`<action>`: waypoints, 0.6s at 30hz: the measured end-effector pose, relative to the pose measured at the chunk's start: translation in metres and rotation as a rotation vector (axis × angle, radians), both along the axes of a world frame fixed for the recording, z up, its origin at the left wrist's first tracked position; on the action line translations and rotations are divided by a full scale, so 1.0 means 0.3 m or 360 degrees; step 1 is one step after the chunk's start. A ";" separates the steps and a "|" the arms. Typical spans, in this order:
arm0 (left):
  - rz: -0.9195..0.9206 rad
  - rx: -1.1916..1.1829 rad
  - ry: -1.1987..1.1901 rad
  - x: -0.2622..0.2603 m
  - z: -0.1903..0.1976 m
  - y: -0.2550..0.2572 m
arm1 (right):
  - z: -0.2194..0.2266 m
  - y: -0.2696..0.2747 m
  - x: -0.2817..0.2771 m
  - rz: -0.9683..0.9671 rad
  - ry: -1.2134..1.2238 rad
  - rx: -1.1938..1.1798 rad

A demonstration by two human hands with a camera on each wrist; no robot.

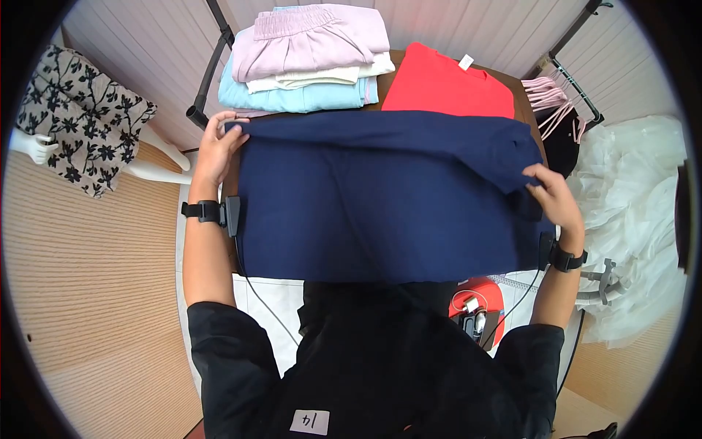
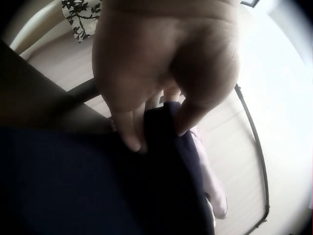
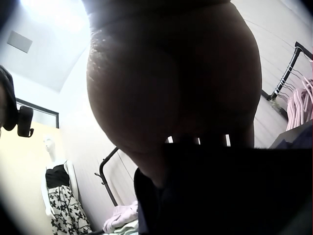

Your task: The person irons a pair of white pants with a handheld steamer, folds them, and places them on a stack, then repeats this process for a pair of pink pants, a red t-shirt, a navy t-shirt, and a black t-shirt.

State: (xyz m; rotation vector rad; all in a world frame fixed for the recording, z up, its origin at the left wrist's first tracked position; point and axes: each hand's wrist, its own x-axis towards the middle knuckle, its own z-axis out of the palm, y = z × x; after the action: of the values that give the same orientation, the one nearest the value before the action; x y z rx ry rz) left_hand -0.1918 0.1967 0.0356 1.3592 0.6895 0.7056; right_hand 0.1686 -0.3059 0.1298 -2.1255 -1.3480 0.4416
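Observation:
A navy blue garment (image 1: 395,219) lies spread across the table in the head view, with a long strip along its far edge folded over. At the far left corner, my left hand (image 1: 214,150) pinches the end of that strip. The left wrist view shows the navy cloth (image 2: 166,147) between the thumb and fingers. My right hand (image 1: 559,201) grips the bunched right end of the strip, fingers over the cloth and slightly raised. In the right wrist view, dark cloth (image 3: 230,191) hides most of the fingertips.
Behind the garment stands a stack of folded clothes (image 1: 307,66), pink on top of white and light blue. A red top (image 1: 450,84) lies beside it. Pink hangers (image 1: 548,99) and white tulle (image 1: 621,219) are on the right, a mannequin in a floral skirt (image 1: 88,121) on the left.

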 end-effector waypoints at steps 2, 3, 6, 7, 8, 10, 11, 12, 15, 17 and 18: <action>-0.0108 0.0161 0.0111 -0.017 -0.024 -0.002 | -0.015 -0.007 -0.011 0.0031 0.0074 -0.0051; -0.0017 0.0446 0.0419 -0.017 -0.039 -0.003 | -0.020 -0.007 -0.018 0.0045 0.0190 -0.0161; 0.0073 0.0736 0.0625 -0.014 -0.142 0.071 | -0.036 -0.011 -0.027 -0.0004 0.0472 -0.0381; 0.0033 0.0917 0.0788 -0.010 -0.130 0.078 | -0.045 -0.018 -0.025 0.0012 0.0715 -0.0350; 0.0035 0.0915 0.0790 -0.004 -0.122 0.078 | -0.056 -0.027 -0.019 0.0026 0.0958 -0.0318; 0.0011 0.1066 0.1280 0.018 -0.086 0.062 | -0.092 -0.057 0.016 0.0033 0.0968 -0.0317; 0.0016 0.1066 0.1285 0.029 -0.073 0.059 | -0.118 -0.070 0.035 -0.0102 0.0885 -0.0242; -0.0028 0.0890 0.1168 0.041 -0.060 0.057 | -0.145 -0.083 0.058 -0.0234 0.0801 -0.0167; -0.0027 0.0297 0.0576 0.045 -0.038 0.029 | -0.207 -0.123 0.120 -0.0440 0.0636 -0.0176; 0.0046 -0.0069 0.0055 0.048 -0.018 -0.008 | -0.237 -0.135 0.131 -0.0551 0.0652 -0.0136; 0.0047 -0.0067 0.0058 0.045 -0.052 0.015 | -0.250 -0.141 0.135 -0.0549 0.0656 -0.0135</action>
State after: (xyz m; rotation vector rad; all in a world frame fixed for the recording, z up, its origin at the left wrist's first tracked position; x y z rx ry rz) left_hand -0.1784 0.2012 0.0201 1.3282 0.7510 0.6878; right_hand 0.2090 -0.3483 0.0548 -2.1274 -0.7294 0.7502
